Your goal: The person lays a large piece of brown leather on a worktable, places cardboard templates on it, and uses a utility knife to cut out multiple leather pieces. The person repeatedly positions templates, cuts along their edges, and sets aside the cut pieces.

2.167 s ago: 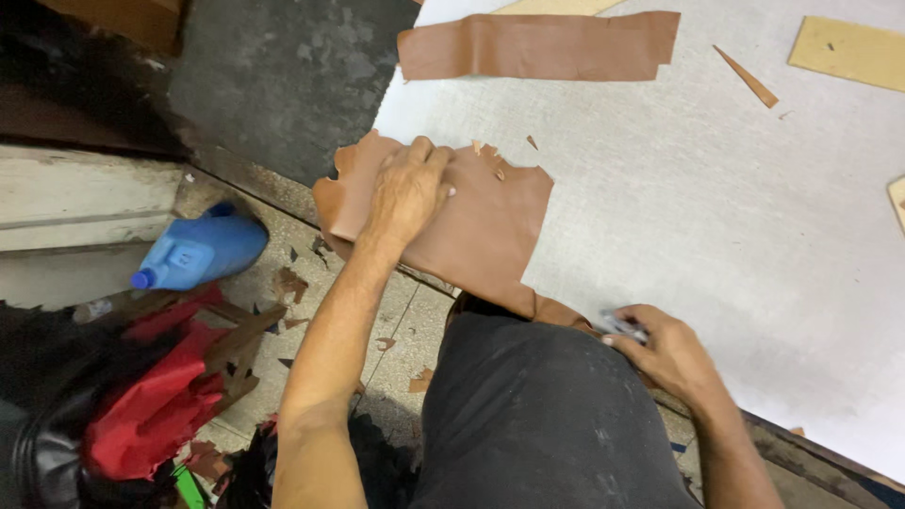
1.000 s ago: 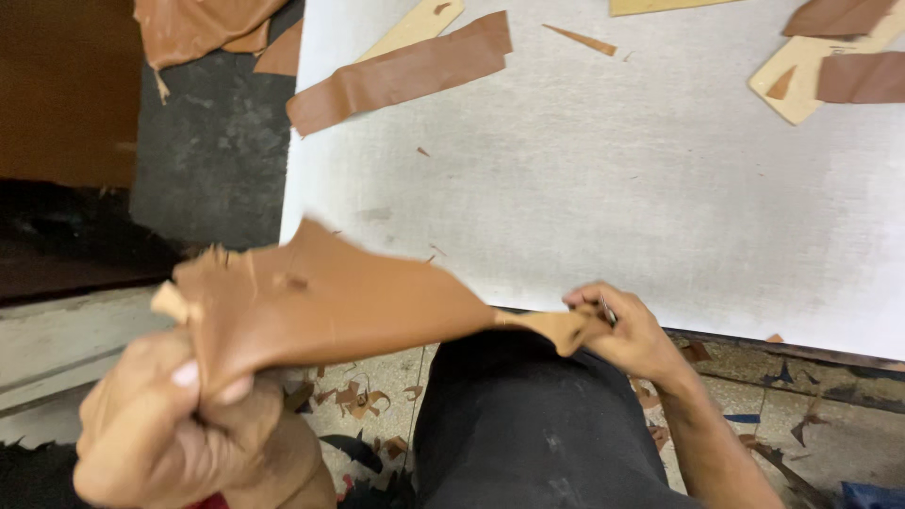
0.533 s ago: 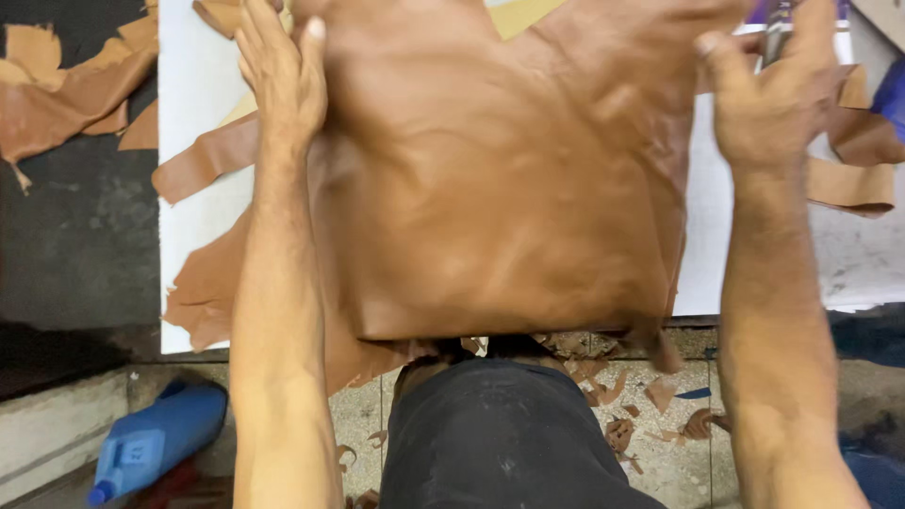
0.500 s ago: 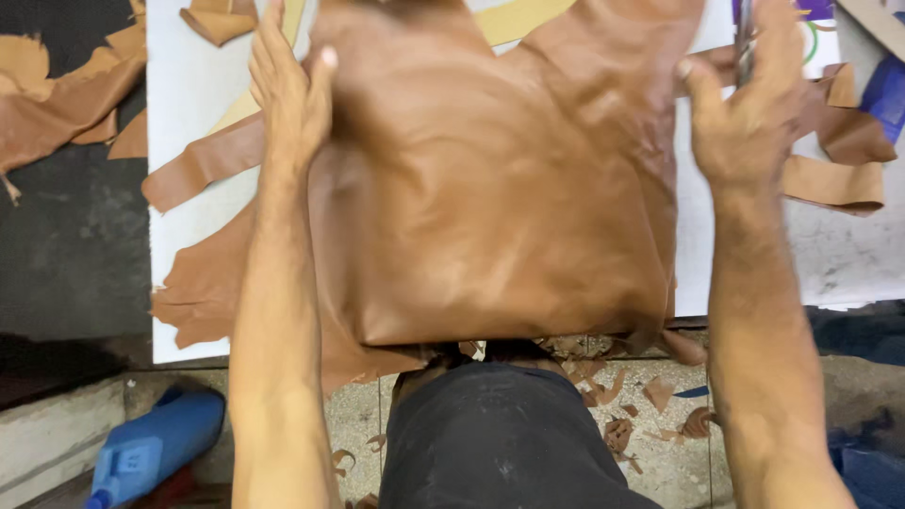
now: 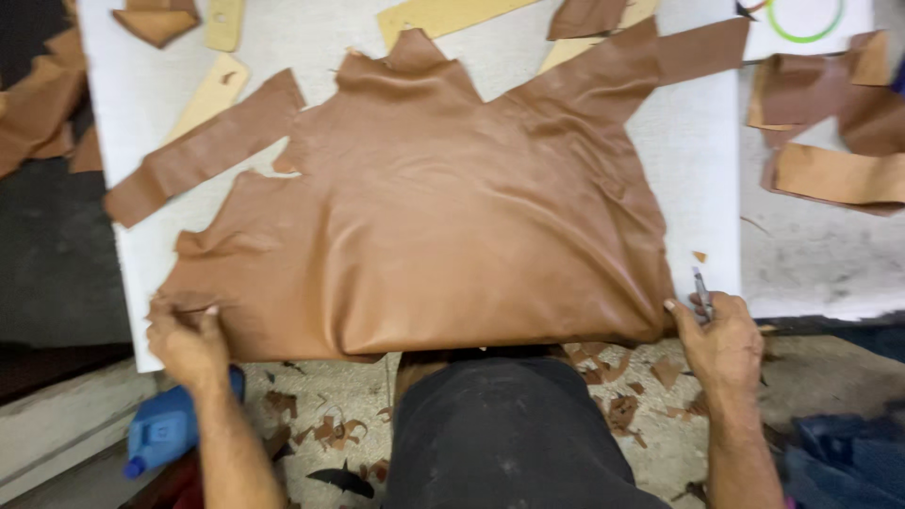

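A large brown leather hide (image 5: 434, 207) lies spread flat on the white cutting board (image 5: 688, 160). My left hand (image 5: 186, 341) pinches the hide's near left corner at the board's front edge. My right hand (image 5: 722, 339) grips the hide's near right edge with the thumb, and a thin metal blade tool (image 5: 700, 292) sticks up from its fingers. My dark trousers (image 5: 518, 434) fill the bottom middle of the view.
A long brown leather strip (image 5: 203, 151) lies at the board's left. Tan paper patterns (image 5: 443, 14) and leather offcuts (image 5: 830, 170) sit at the top and right. A blue bottle (image 5: 165, 429) and leather scraps (image 5: 330, 434) are on the floor below.
The hide, lifted up and held high at its far edge, has been laid flat on the board. Both hands have come back to its near corners.
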